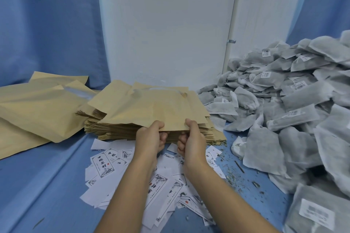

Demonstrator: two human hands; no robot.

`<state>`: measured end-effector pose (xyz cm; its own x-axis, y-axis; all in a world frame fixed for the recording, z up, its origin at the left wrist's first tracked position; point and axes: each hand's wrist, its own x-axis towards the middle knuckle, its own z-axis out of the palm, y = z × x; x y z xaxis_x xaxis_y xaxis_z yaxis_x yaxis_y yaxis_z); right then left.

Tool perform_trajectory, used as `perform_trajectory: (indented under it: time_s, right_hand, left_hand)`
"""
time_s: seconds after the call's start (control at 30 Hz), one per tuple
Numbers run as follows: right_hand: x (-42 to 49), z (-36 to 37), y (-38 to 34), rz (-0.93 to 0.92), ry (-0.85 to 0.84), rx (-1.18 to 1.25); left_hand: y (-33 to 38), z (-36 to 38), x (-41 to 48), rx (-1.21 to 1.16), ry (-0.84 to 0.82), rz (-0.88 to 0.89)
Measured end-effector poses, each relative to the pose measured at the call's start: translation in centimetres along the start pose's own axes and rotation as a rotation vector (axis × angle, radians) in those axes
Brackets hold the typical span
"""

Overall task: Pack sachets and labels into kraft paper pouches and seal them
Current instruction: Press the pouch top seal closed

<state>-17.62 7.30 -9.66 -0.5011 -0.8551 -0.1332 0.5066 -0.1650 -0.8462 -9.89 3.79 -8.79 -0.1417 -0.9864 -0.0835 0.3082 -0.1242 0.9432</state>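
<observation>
My left hand (149, 138) and right hand (191, 138) pinch the top kraft pouch (151, 108) to take it; next, I judge, I must open its mouth for sachets (284, 100) right of my fingers (189, 122).

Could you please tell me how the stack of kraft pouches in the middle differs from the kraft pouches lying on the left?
The middle stack is a thick, fairly even pile of flat pouches; the left pouches lie loose and overlap at angles. The stack's pouches look thin; the left pouches look puffed. Both are tan kraft paper on the blue cloth.
</observation>
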Motion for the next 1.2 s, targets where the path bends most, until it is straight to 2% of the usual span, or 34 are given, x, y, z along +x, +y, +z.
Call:
perform_trajectory:
  time_s: [0.07,0.13,0.27,0.33,0.5,0.6,0.7,0.9,1.03,1.2]
  right_hand:
    - [-0.2,0.3,0.3,0.007,-0.065,-0.03]
    - [-0.2,0.3,0.0,-0.023,-0.04,-0.063]
    - [0.4,-0.2,-0.6,-0.035,0.061,0.06]
    - [0.5,-0.2,-0.4,-0.003,0.057,0.08]
    - [0.5,-0.3,-0.2,0.028,-0.121,-0.157]
    - [0.6,-0.5,-0.6,0.009,-0.056,-0.046]
    - [0.9,-0.7,-1.0,-0.003,0.005,0.085]
    - [0.9,-0.5,-0.8,0.026,0.0,0.087]
    - [1.2,-0.9,-1.0,0.0,0.009,0.078]
    - [0.9,-0.5,-0.8,0.035,-0.022,0.083]
  left_hand:
    - [-0.2,0.6,-0.3,0.008,-0.089,-0.025]
    - [-0.3,0.9,-0.6,0.048,-0.145,-0.048]
    - [-0.1,0.3,-0.2,-0.019,-0.047,-0.067]
    - [-0.1,0.0,0.0,-0.063,-0.069,-0.066]
    - [-0.5,0.1,-0.4,-0.024,-0.218,-0.104]
    - [-0.4,0.5,-0.7,0.028,-0.135,-0.069]
    - [0.0,0.4,-0.5,-0.075,0.008,-0.034]
    - [0.3,-0.2,-0.5,-0.047,0.007,-0.022]
    - [0.5,-1.2,0.2,-0.083,0.183,0.095]
    - [0.4,-1.7,0.4,-0.171,0.218,0.146]
